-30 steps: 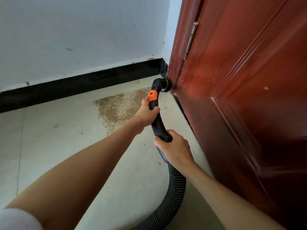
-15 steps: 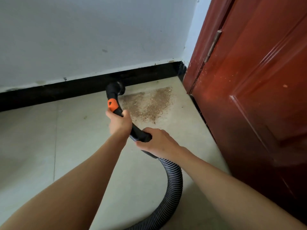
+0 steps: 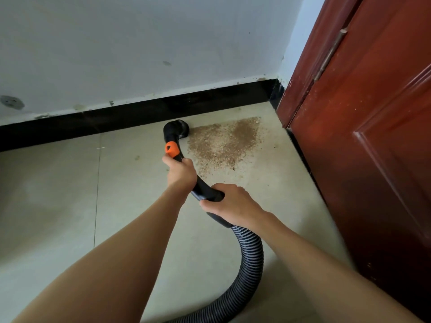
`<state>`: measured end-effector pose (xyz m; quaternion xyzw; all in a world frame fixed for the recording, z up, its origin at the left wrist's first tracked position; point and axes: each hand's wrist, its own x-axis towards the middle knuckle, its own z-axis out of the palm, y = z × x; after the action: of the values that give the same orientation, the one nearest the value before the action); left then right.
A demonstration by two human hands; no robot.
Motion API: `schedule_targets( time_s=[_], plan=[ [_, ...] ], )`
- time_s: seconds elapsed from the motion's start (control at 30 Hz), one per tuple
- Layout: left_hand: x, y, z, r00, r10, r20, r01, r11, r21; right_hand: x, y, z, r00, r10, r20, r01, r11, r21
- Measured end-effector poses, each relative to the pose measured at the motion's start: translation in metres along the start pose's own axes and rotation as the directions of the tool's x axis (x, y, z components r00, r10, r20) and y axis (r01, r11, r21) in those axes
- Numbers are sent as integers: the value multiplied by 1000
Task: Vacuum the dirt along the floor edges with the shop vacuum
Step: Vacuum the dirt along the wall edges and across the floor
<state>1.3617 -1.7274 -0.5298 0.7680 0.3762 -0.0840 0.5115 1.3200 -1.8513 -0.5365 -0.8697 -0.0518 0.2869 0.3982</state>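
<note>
Both hands' fingers wrap the curved black plastic vacuum wand [image 3: 203,190], left hand [image 3: 180,174] ahead of right hand [image 3: 233,203], its round nozzle [image 3: 178,129] touching the brown sawdust-like dirt patch [image 3: 224,142] on the beige tile floor [image 3: 58,194]

The ribbed vacuum hose [image 3: 251,259] runs out of the picture at the bottom edge, so the shop vacuum's body is out of view. The left hand [image 3: 180,172] and right hand [image 3: 233,203] cover the parts of the black wand [image 3: 203,188] they grip — the fingers wrapped beneath cannot be seen. Both forearms are cut off at the lower edge. The nozzle [image 3: 178,129] mouth faces away; whether it touches the floor [image 3: 58,194] cannot be told. The red door [image 3: 373,148] is cut by the right and top edges.
</note>
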Motion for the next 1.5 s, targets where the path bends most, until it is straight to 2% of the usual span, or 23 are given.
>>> schedule_targets(
  time_s=[0.43, 0.7, 0.93, 1.2, 1.3, 1.4, 1.5],
  plan=[
    [-18, 29, 85, 971, 164, 174, -185, 976, 110, -20, 58, -42, 975, 114, -193, -89, 987, 134],
    [-24, 57, 138, 923, 233, 305, -287, 946, 148, -20, 89, -71, 926, 210, -315, -131, 959, 253],
    [-26, 65, 157, 894, 258, 366, -342, 921, 185, -24, 91, -77, 886, 271, -376, -177, 947, 267],
    [-23, 71, 154, 866, 255, 431, -353, 921, 165, -24, 84, -80, 890, 280, -359, -171, 937, 306],
    [-20, 72, 143, 862, 259, 435, -346, 929, 132, -24, 74, -76, 903, 252, -349, -173, 955, 241],
    [-20, 67, 117, 872, 285, 397, -344, 935, 84, -25, 60, -69, 939, 171, -298, -120, 976, 179],
    [-23, 52, 80, 914, 311, 261, -333, 942, 40, -26, 43, -58, 977, 75, -199, -51, 991, 123]
  ],
)
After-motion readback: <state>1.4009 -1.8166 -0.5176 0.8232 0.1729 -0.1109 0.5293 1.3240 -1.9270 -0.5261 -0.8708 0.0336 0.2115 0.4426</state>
